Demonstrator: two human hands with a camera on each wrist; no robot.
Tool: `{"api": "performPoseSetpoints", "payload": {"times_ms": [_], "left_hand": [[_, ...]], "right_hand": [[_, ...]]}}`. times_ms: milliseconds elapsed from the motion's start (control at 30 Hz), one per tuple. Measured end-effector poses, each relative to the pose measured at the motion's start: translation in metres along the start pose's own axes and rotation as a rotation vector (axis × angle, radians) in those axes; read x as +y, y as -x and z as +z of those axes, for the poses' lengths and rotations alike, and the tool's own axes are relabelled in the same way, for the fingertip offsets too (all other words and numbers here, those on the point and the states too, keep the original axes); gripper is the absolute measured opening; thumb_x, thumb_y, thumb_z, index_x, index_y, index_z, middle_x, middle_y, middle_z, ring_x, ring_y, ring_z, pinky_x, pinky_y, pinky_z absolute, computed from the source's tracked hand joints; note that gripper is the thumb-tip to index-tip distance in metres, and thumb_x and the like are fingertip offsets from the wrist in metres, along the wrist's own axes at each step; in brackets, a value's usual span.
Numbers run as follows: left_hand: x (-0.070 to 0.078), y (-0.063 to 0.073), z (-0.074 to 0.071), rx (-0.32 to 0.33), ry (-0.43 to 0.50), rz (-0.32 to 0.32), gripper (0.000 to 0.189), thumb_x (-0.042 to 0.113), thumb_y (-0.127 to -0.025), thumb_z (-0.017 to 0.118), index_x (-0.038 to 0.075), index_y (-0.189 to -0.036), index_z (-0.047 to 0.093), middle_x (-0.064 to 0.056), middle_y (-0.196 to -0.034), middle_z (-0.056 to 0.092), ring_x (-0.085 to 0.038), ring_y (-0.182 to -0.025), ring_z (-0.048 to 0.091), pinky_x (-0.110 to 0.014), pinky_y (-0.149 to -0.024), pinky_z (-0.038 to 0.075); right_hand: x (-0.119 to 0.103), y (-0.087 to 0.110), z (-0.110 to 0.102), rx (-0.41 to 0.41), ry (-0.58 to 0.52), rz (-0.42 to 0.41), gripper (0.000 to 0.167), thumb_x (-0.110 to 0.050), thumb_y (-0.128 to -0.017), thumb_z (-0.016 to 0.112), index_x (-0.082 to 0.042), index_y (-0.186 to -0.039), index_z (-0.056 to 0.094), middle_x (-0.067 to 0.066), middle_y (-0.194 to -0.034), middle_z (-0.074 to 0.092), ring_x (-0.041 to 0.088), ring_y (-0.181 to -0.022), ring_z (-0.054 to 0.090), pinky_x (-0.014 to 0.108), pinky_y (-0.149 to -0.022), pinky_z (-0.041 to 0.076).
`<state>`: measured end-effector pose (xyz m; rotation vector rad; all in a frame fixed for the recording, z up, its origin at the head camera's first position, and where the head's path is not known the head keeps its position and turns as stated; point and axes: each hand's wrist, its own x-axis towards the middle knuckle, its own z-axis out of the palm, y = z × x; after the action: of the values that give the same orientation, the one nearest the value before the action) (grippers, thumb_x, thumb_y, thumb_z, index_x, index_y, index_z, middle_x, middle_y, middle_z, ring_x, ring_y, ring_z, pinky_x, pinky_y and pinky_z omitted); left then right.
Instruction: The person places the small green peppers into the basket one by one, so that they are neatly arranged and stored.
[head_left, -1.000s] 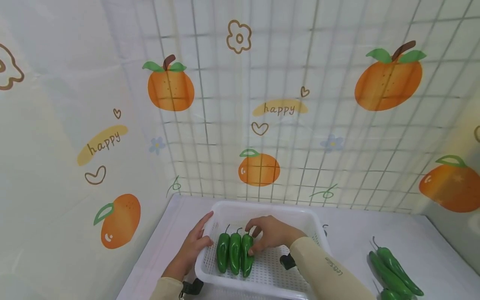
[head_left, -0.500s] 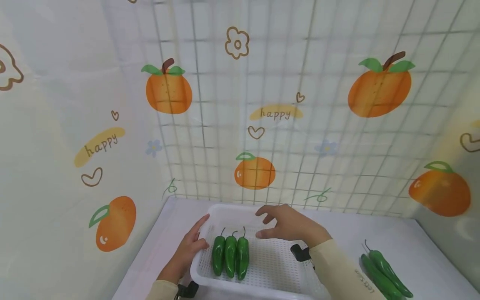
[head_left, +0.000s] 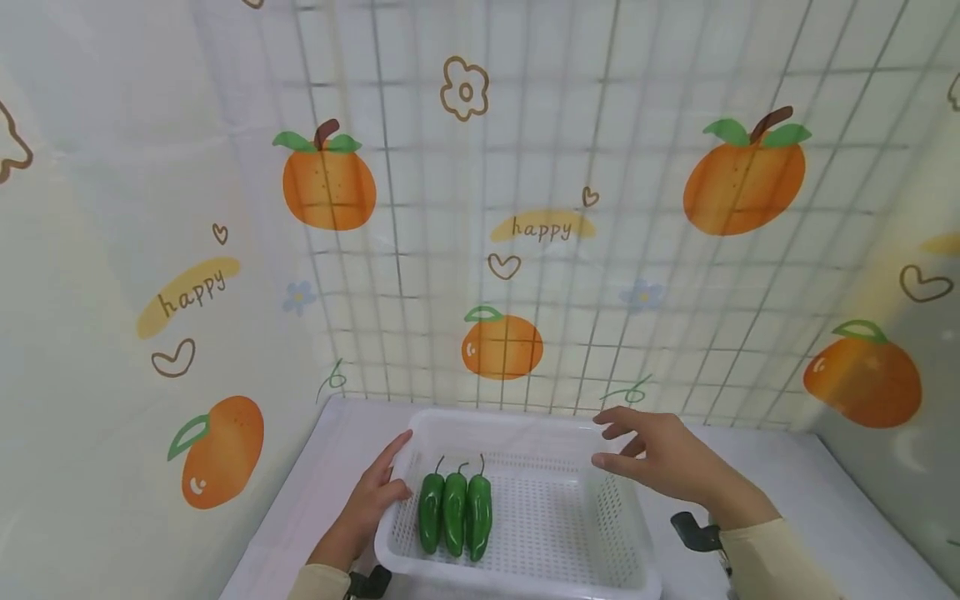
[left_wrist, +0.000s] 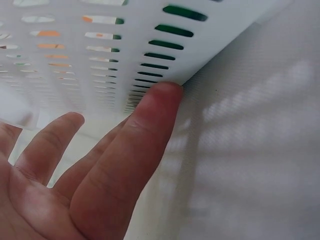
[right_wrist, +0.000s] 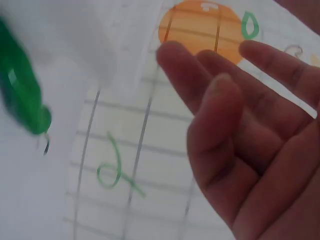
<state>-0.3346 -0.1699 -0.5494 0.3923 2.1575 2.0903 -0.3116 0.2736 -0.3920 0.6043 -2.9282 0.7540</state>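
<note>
Three green chili peppers [head_left: 454, 514] lie side by side, stems toward the back, at the left end of a white perforated plastic basket [head_left: 540, 517]. My left hand [head_left: 363, 510] rests against the basket's left side. In the left wrist view its extended fingers [left_wrist: 155, 107] reach along the slotted wall, with green showing through the slots. My right hand [head_left: 667, 458] is in the air over the basket's right rim, fingers loosely bent and holding nothing. A blurred green pepper [right_wrist: 20, 82] shows at the left of the right wrist view.
The basket stands on a white-covered table [head_left: 780, 475]. Behind it hangs a pale curtain [head_left: 420, 333] printed with oranges, with a grid showing in it. More curtain stands close on the left and right. Dark camera mounts [head_left: 696, 532] sit at both wrists.
My right hand has let go of the rightmost pepper in the basket, lifted, and moved right to the basket's right rim. The left hand stays at the basket's left side. The head view has shifted slightly.
</note>
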Motion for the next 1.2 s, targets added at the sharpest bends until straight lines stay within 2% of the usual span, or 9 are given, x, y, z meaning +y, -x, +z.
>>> {"api": "performPoseSetpoints", "payload": {"times_ms": [200, 300, 433, 567, 667, 867, 967, 1200], "left_hand": [[0.005, 0.001, 0.001, -0.007, 0.018, 0.014, 0.087, 0.002, -0.09, 0.053, 0.03, -0.168, 0.028, -0.022, -0.163, 0.041, -0.045, -0.133, 0.057, -0.05, -0.094, 0.059], [0.005, 0.0, -0.001, -0.002, 0.021, 0.023, 0.087, 0.002, -0.09, 0.054, 0.03, -0.168, 0.028, -0.022, -0.164, 0.04, -0.046, -0.134, 0.056, -0.051, -0.094, 0.058], [0.007, -0.001, -0.004, 0.001, 0.015, 0.02, 0.087, 0.002, -0.09, 0.054, 0.031, -0.168, 0.029, -0.021, -0.164, 0.04, -0.045, -0.134, 0.055, -0.052, -0.094, 0.058], [0.007, -0.002, -0.005, 0.011, 0.015, 0.009, 0.087, 0.002, -0.089, 0.054, 0.034, -0.167, 0.031, -0.02, -0.163, 0.042, -0.044, -0.133, 0.057, -0.051, -0.093, 0.059], [0.006, -0.002, -0.003, 0.012, 0.024, 0.012, 0.087, 0.001, -0.089, 0.054, 0.032, -0.167, 0.03, -0.02, -0.164, 0.04, -0.044, -0.134, 0.055, -0.051, -0.095, 0.058], [0.003, -0.001, 0.001, -0.006, 0.043, 0.001, 0.088, 0.0, -0.09, 0.053, 0.03, -0.168, 0.028, -0.018, -0.166, 0.038, -0.045, -0.137, 0.054, -0.051, -0.098, 0.056], [0.001, 0.0, 0.002, -0.012, 0.049, 0.004, 0.088, 0.0, -0.09, 0.053, 0.03, -0.168, 0.028, -0.018, -0.166, 0.039, -0.045, -0.137, 0.054, -0.05, -0.099, 0.056], [-0.002, 0.0, 0.001, -0.014, 0.057, -0.009, 0.088, 0.0, -0.09, 0.054, 0.033, -0.168, 0.029, -0.02, -0.163, 0.041, -0.043, -0.133, 0.057, -0.049, -0.095, 0.058]], "right_hand": [[0.024, 0.03, -0.009, 0.039, 0.032, 0.078, 0.067, -0.058, -0.084, 0.083, -0.02, -0.137, 0.065, 0.007, -0.123, 0.072, 0.019, -0.095, 0.073, 0.04, -0.067, 0.063], [0.04, 0.042, -0.008, 0.019, 0.019, 0.113, 0.068, -0.055, -0.081, 0.086, -0.021, -0.136, 0.065, 0.008, -0.124, 0.072, 0.019, -0.094, 0.073, 0.039, -0.065, 0.063], [0.06, 0.048, 0.001, -0.001, 0.004, 0.146, 0.069, -0.056, -0.079, 0.087, -0.021, -0.134, 0.066, 0.008, -0.123, 0.072, 0.017, -0.09, 0.072, 0.037, -0.065, 0.063], [0.074, 0.044, 0.014, 0.003, -0.031, 0.172, 0.066, -0.05, -0.08, 0.089, -0.02, -0.134, 0.066, 0.01, -0.122, 0.072, 0.019, -0.089, 0.072, 0.039, -0.065, 0.063], [0.085, 0.036, 0.023, -0.012, -0.054, 0.213, 0.07, -0.05, -0.079, 0.09, -0.016, -0.134, 0.065, 0.014, -0.123, 0.071, 0.023, -0.09, 0.073, 0.043, -0.066, 0.062], [0.113, 0.018, 0.04, -0.053, -0.009, 0.277, 0.077, -0.055, -0.075, 0.09, -0.013, -0.134, 0.065, 0.015, -0.118, 0.072, 0.024, -0.088, 0.072, 0.046, -0.068, 0.062], [0.123, 0.011, 0.047, -0.049, 0.017, 0.255, 0.075, -0.054, -0.077, 0.089, -0.011, -0.134, 0.065, 0.015, -0.115, 0.073, 0.025, -0.087, 0.072, 0.05, -0.071, 0.062], [0.137, -0.002, 0.06, -0.052, 0.032, 0.264, 0.063, -0.044, -0.085, 0.085, -0.014, -0.137, 0.064, 0.012, -0.115, 0.073, 0.03, -0.096, 0.071, 0.057, -0.076, 0.059]]}}
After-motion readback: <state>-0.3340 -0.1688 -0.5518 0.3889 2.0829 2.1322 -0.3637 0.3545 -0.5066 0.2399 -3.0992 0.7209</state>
